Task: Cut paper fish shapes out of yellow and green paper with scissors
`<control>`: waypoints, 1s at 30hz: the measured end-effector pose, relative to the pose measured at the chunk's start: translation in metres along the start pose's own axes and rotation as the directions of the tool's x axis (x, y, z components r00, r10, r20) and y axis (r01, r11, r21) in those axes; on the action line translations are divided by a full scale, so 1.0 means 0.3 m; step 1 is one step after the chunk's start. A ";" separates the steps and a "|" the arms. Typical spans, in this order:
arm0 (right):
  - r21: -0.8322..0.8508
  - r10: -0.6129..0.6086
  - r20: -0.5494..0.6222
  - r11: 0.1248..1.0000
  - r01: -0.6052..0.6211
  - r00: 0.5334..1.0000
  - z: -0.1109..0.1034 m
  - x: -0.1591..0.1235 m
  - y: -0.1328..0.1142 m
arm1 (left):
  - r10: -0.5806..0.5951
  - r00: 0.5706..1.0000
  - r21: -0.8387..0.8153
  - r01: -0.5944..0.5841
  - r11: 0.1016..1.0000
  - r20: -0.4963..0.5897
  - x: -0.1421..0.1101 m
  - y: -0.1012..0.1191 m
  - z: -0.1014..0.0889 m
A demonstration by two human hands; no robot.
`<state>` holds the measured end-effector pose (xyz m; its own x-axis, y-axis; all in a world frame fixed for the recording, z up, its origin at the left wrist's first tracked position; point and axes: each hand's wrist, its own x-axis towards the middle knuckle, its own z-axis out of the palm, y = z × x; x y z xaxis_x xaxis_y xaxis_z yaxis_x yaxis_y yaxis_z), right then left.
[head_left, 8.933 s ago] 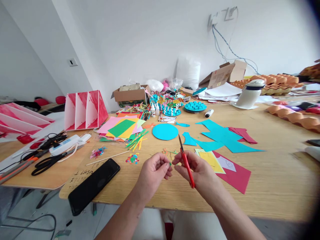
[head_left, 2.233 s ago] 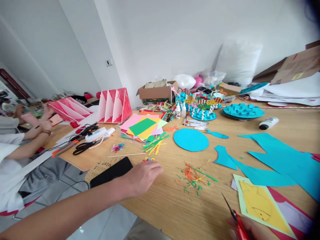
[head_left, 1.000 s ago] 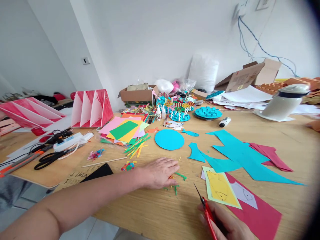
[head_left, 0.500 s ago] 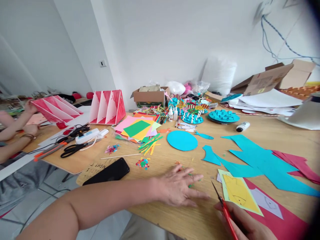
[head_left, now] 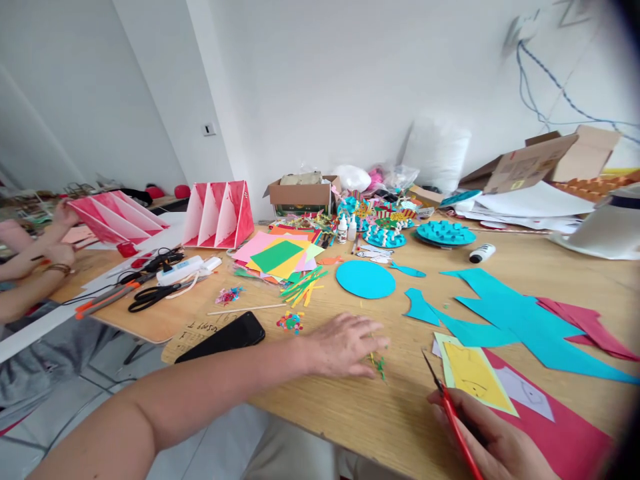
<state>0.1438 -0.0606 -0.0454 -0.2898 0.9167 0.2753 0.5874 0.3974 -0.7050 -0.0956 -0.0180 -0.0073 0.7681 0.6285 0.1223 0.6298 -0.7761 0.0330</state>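
Observation:
My left hand [head_left: 345, 345] lies palm down on the wooden table [head_left: 350, 413], fingers curled over a small heap of green and orange paper scraps [head_left: 379, 364]. My right hand [head_left: 495, 443] rests at the near right edge, closed around red-handled scissors [head_left: 453, 417] whose blades point away from me. Just beyond the scissor tips lies a yellow sheet with a drawn fish [head_left: 473, 375] on red paper [head_left: 565, 433].
A black phone [head_left: 223, 337] lies left of my left hand. Further back are a blue paper circle [head_left: 365, 279], blue offcuts [head_left: 510, 313], a coloured paper stack [head_left: 277, 257], black scissors [head_left: 153, 298], glue bottles [head_left: 343, 229] and boxes. Another person's arms [head_left: 30, 267] work at far left.
My left hand has gone from spread flat to curled, drawing the scraps toward me. The right hand with the scissors has stayed at the near right edge.

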 end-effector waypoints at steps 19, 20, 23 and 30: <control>-0.063 0.029 -0.005 0.998 -0.029 1.000 0.017 -0.015 -0.040 | -0.067 0.953 -0.047 0.084 0.995 0.296 0.104 -0.115 -0.054; -0.064 0.030 -0.007 0.997 -0.030 1.000 0.017 -0.015 -0.042 | -0.072 0.955 -0.050 0.090 0.995 0.288 0.106 -0.114 -0.048; -0.067 0.036 -0.013 0.997 -0.037 0.999 0.017 -0.016 -0.043 | -0.091 0.959 -0.052 0.109 0.993 0.267 0.110 -0.111 -0.023; -0.093 0.057 0.016 0.994 -0.056 0.998 0.014 -0.020 -0.045 | -0.117 0.963 -0.064 0.136 0.989 0.243 0.118 -0.115 -0.078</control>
<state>0.1344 -0.0716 -0.0404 -0.2674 0.9372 0.2240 0.6705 0.3479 -0.6553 -0.0929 0.0299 0.0192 0.6941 0.7086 -0.1271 0.7199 -0.6848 0.1130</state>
